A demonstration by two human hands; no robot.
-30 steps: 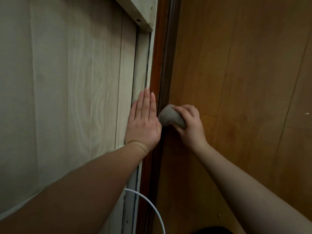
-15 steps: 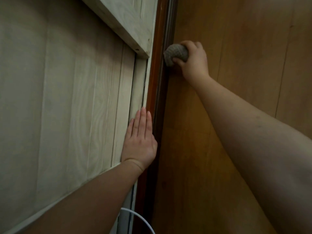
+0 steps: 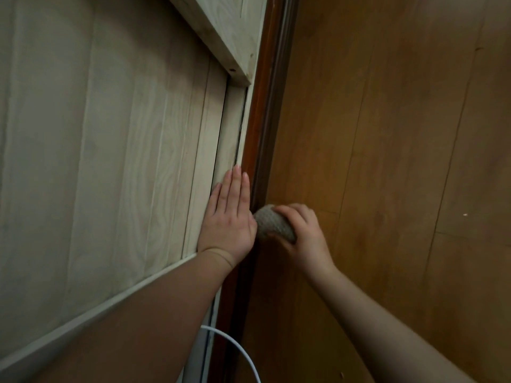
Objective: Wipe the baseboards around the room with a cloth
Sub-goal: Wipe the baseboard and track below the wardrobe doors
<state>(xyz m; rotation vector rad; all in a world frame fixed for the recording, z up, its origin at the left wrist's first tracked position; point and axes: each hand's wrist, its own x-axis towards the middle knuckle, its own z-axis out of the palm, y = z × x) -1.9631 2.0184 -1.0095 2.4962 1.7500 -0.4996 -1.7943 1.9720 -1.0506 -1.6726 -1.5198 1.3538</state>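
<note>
left hand lying flat and open at lower centre of the frame, fingers straight and together, pressed against the pale wood-grain panel that fills the left half. right hand just to its right, fingers curled round a balled grey knitted cloth, gripping it from the right side. cloth pushed up against the dark reddish-brown baseboard, a narrow strip running from top centre down to bottom centre of the frame, between pale panel and orange-brown wooden floor. cloth touching the edge of the left hand's palm, or very nearly; hard to tell which. floor planks filling the right half, with a small pale speck at mid right. lighter wooden beam slanting across the upper centre, ending beside the baseboard. both bare forearms reaching in from the bottom corners. thin white cable curving at bottom centre, between the two forearms, just in front of the baseboard's lower stretch.
</note>
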